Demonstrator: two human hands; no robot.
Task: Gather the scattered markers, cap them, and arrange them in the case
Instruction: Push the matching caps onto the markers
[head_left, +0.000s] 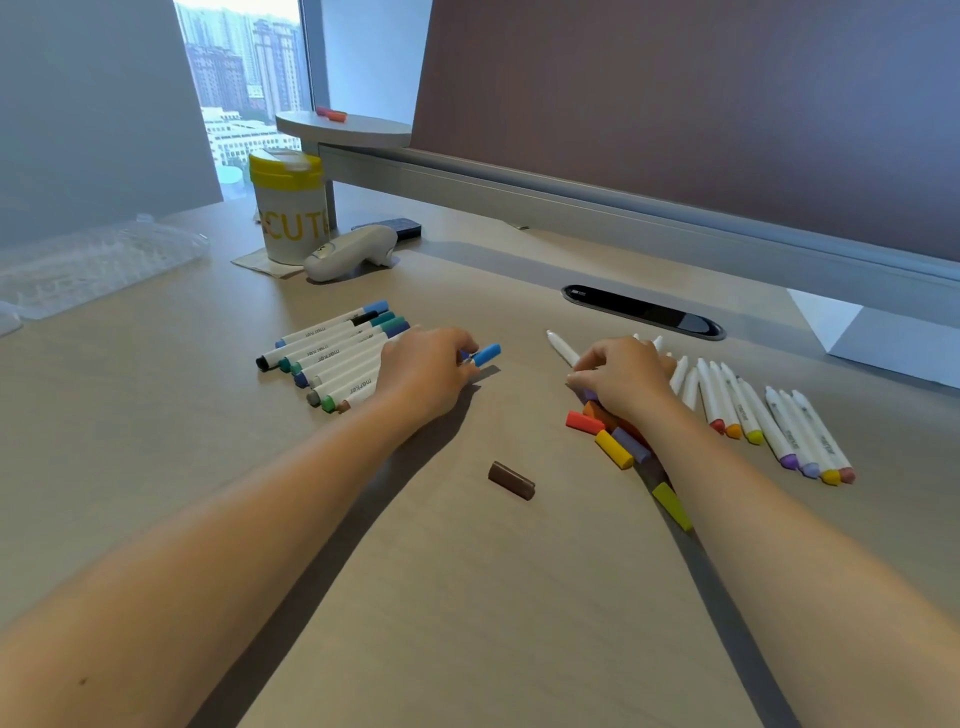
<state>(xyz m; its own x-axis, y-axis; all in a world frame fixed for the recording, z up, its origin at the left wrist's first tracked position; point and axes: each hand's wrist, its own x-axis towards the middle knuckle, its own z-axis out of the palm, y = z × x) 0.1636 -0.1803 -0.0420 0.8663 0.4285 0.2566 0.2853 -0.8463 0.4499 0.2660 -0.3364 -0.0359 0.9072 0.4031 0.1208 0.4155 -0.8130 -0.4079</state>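
Note:
My left hand grips a marker with a blue cap and rests beside a row of several capped markers left of centre. My right hand has its fingers curled down over a pile of loose caps, among them red, yellow and purple-grey. A brown cap lies alone in front of both hands. A yellow-green cap shows beside my right forearm. Several uncapped white markers lie in a row at the right. A single white marker lies next to my right hand.
A clear plastic case lies at the far left. A white tub with a yellow lid and a white handheld device stand at the back. A black cable grommet sits in the desk under a grey partition rail.

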